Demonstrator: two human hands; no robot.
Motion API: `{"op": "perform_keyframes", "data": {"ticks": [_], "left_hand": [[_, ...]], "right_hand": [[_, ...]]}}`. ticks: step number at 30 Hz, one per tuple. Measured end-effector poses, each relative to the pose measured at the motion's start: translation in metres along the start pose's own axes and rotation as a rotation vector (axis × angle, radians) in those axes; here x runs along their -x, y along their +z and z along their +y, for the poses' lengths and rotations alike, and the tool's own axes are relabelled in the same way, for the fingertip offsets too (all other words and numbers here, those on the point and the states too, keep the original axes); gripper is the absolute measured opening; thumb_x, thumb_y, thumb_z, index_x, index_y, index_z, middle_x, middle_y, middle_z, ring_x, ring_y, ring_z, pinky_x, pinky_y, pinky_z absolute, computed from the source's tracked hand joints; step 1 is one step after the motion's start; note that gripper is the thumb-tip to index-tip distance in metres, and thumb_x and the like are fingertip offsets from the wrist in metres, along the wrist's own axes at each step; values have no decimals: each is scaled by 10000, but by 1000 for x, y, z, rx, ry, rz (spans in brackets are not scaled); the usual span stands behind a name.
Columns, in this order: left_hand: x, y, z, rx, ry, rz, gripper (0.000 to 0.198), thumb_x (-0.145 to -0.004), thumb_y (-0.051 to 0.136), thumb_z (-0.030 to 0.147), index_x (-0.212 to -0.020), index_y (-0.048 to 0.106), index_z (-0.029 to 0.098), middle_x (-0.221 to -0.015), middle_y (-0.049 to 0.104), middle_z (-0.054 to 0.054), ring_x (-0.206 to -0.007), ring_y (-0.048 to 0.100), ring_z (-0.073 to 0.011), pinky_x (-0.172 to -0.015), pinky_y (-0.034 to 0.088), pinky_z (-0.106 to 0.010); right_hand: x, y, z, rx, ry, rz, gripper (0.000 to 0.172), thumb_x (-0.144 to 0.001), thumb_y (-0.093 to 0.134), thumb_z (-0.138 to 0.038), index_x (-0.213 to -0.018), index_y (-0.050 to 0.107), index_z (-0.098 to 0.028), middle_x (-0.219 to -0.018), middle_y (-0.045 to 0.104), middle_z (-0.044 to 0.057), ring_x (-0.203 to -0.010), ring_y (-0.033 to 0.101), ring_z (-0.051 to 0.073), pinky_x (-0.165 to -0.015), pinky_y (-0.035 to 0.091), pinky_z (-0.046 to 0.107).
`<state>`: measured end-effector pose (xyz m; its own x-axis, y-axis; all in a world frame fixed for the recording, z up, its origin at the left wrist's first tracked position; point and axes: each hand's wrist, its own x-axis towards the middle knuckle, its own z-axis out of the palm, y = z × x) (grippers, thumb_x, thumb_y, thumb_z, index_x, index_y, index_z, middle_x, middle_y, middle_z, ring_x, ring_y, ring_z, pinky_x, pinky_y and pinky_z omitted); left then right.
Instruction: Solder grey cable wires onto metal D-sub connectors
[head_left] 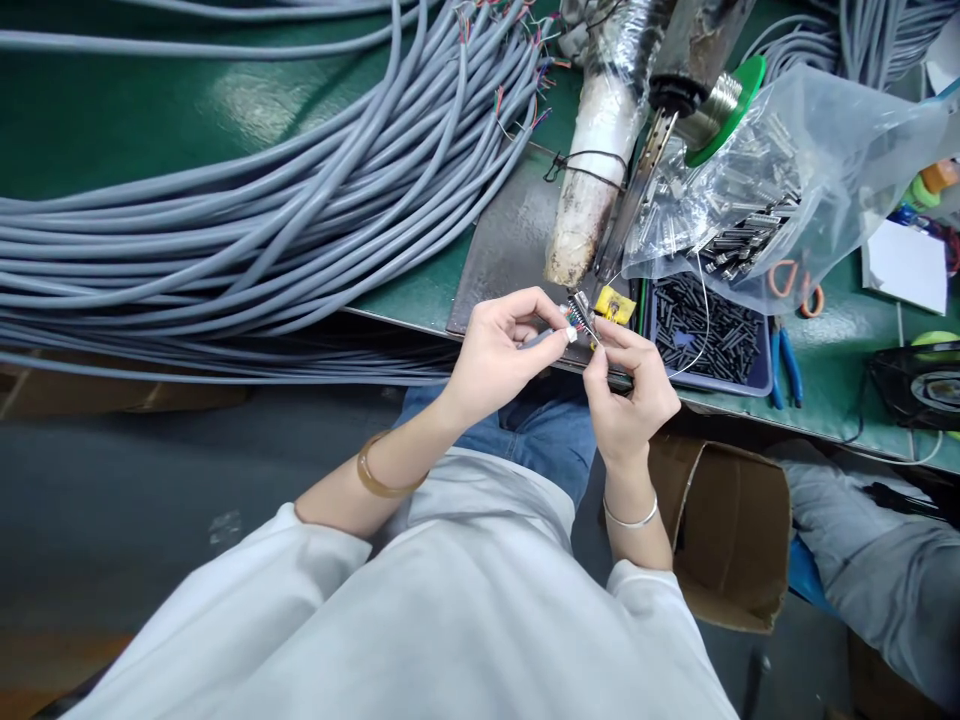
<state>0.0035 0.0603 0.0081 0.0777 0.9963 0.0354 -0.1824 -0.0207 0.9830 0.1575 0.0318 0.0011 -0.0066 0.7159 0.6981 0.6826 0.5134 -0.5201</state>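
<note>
My left hand (pixel 501 352) is closed on the end of a grey cable (pixel 541 338), whose thin coloured wires fan out at the tip. My right hand (pixel 626 385) pinches a small metal connector (pixel 582 312) against those wire ends. Both hands meet at the front edge of the green bench, just under a wrapped soldering tool (pixel 600 150) that slopes down toward them. A small yellow block (pixel 615 303) sits right behind my right fingers.
A thick bundle of grey cables (pixel 225 230) covers the left of the green bench (pixel 112 110). A clear bag of metal connectors (pixel 765 190), a blue tray of black sleeves (pixel 709 340), blue-handled pliers (pixel 786 365) and a solder spool (pixel 727 105) lie right. A cardboard box (pixel 731 530) stands below; another person's leg (pixel 877 560) is at far right.
</note>
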Motion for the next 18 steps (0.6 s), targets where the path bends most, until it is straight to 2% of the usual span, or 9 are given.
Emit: {"op": "perform_keyframes", "data": {"ticks": [6,10,18], "left_hand": [[-3,4,3,-64,63,40,98,-790,737,177,-750,654,143,-766,670,-6,-542,526,-44,-480,375,-159],[-4,6,7,-79,79,60,90,-789,724,167,-744,649,143,-726,638,12,-493,461,-28,-449,338,-160],[-5,5,13,-80,55,65,99,-780,740,179,-743,656,142,-691,626,17,-484,451,-26,-439,329,-156]], "right_hand": [[-7,2,3,-9,-4,5,115,-912,636,-138,-944,617,-247,-1084,787,29,-971,768,168,-797,635,295],[-11,2,2,-18,0,3,136,-895,660,-125,-949,627,-245,-1088,788,24,-977,766,161,-790,631,278],[-17,0,-2,61,-75,24,155,-876,689,-116,-936,641,-251,-1057,796,20,-933,776,176,-831,630,322]]}}
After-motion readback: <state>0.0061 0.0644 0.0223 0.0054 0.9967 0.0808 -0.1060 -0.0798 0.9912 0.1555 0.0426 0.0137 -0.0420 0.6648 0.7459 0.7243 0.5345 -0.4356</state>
